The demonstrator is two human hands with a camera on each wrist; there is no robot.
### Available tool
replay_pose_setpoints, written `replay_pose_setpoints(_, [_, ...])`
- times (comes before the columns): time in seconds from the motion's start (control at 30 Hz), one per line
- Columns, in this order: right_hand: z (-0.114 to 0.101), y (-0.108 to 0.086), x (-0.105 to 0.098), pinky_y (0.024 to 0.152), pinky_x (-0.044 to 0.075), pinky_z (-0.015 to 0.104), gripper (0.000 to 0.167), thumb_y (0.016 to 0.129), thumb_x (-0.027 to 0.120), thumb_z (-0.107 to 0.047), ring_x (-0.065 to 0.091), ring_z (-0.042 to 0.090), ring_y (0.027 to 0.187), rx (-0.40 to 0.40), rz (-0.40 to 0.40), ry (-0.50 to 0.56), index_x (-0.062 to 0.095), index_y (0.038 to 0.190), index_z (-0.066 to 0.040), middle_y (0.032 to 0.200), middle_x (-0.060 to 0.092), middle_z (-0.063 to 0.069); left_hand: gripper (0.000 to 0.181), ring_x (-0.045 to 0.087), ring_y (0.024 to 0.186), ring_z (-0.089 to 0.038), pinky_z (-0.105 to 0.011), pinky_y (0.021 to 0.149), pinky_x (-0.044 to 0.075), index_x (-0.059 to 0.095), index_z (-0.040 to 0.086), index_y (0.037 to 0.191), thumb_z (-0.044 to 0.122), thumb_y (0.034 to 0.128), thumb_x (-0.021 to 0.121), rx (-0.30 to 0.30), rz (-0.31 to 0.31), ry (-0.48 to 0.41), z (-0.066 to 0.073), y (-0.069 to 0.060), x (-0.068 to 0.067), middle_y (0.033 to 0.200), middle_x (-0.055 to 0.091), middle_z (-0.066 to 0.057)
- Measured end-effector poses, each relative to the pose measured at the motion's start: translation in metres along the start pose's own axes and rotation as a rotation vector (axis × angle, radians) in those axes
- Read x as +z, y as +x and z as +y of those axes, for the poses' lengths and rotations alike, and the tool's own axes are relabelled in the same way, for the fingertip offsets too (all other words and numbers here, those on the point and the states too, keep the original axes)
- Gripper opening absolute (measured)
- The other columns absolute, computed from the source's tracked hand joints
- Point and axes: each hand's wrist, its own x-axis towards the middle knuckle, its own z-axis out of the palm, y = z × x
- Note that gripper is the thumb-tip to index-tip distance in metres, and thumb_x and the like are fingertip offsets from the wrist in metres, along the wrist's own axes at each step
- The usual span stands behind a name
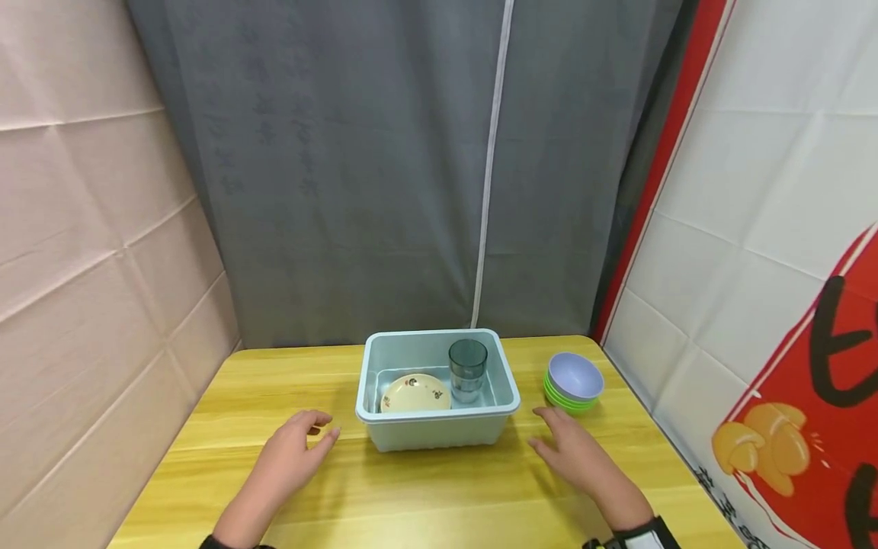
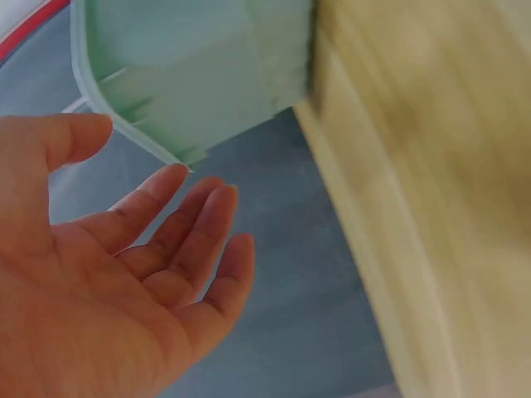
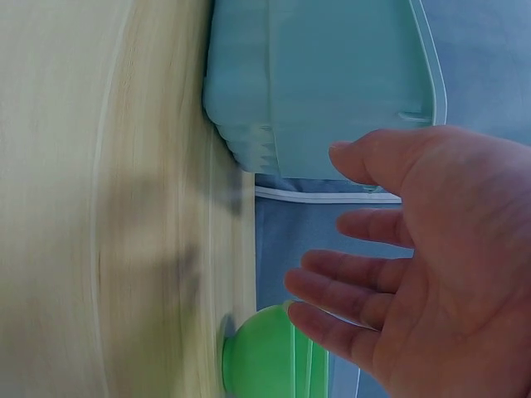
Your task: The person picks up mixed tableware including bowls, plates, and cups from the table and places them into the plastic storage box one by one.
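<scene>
A pale blue-green plastic bin [image 1: 439, 435] stands at the middle of the table. Inside it a cream plate [image 1: 414, 393] with small printed figures lies at the left, and a dark clear drinking glass [image 1: 468, 370] stands upright at the right. To the left of the bin my left hand [image 1: 296, 451] is apart from it, fingers relaxed and holding nothing. My right hand [image 1: 572, 451] is off the bin's right side, fingers loosely extended, also holding nothing. Just beyond the right hand, a purple bowl [image 1: 576, 375] sits on top of green bowls [image 1: 571, 402].
The yellow wood-grain table [image 1: 411, 503] carries all of this. A grey curtain [image 1: 343, 168] hangs behind its far edge. Pale cloth walls rise at the left [image 1: 103, 252] and right [image 1: 727, 229], the right one bearing a red printed picture.
</scene>
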Motion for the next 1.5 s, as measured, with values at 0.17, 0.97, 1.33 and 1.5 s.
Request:
replay_pose_setpoints(0.17, [0.002,-0.002,0.0,0.112,0.051,0.063,0.054,0.105,0.079,-0.025,0.063,0.042,0.136,0.006,0.002,0.007,0.06,0.148,0.001,0.146,0.064,0.022,0.039,0.071,0.119,-0.036,-0.058,0.099,0.058,0.074,0.001,0.131,0.03,0.1055,0.076,-0.024,-0.03,-0.009,-0.009,-0.004,0.009,0.131,0.074,-0.014])
replay_pose_setpoints(0.97, [0.016,0.005,-0.015,0.081,0.059,0.048,0.02,0.105,0.076,-0.02,0.069,0.026,0.091,0.134,0.208,0.057,0.073,0.114,-0.002,0.1,0.073,0.007,0.033,0.071,0.115,-0.03,-0.057,0.1,0.058,0.077,0.004,0.126,0.028,0.1035,0.078,-0.069,-0.072,-0.063,-0.014,-0.006,0.023,0.122,0.076,-0.007])
replay_pose_setpoints(1.33, [0.08,0.041,-0.05,0.065,0.049,0.039,0.028,0.106,0.07,-0.021,0.061,0.029,0.078,0.258,0.337,0.022,0.068,0.109,0.006,0.091,0.069,0.016,0.032,0.072,0.113,-0.028,-0.057,0.099,0.058,0.077,0.005,0.125,0.03,0.1054,0.077,-0.097,-0.101,-0.097,-0.018,-0.006,0.024,0.121,0.076,-0.007])
replay_pose_setpoints(1.5, [0.107,0.057,-0.054,0.069,0.053,0.046,0.032,0.105,0.068,-0.021,0.064,0.035,0.082,0.291,0.343,0.02,0.064,0.114,0.01,0.098,0.07,0.025,0.032,0.072,0.111,-0.027,-0.056,0.099,0.058,0.076,0.005,0.125,0.03,0.1054,0.077,-0.099,-0.101,-0.119,-0.018,-0.007,0.023,0.121,0.076,-0.007])
